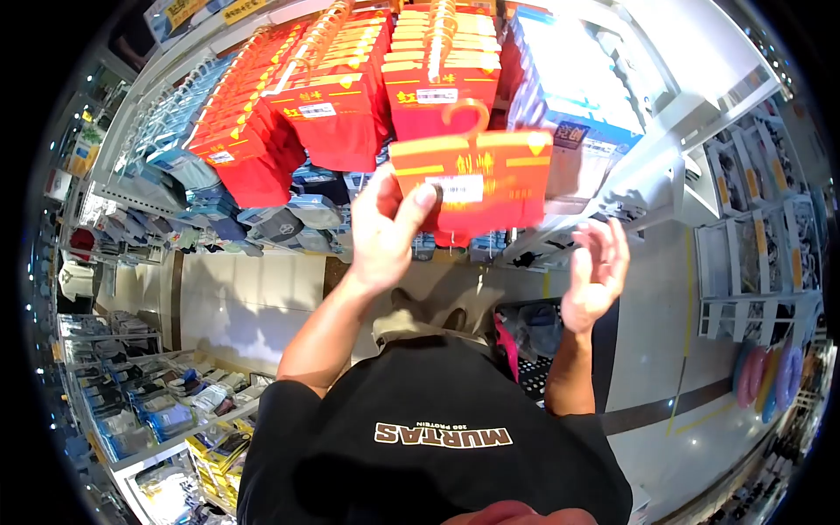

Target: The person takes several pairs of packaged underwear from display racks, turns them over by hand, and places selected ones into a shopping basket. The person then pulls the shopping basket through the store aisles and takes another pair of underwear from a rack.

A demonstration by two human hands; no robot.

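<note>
A red package (516, 188) with gold print, a white barcode label and an orange hook on top is pinched at its left edge by my left hand (385, 223). It is held up in front of the rack. My right hand (597, 276) is raised to the lower right of the package, fingers apart and slightly curled, touching nothing. Behind the package hang rows of similar red packages (337, 131) on hooks. Blue and white packages (573, 96) hang to their right.
Light blue packages (179, 162) hang at the rack's left. A dark basket with a pink edge (507, 346) is beside my body. Shelves of packed goods (144, 402) stand at lower left, white shelving (739, 306) at right, with colourful rings (770, 376) below it.
</note>
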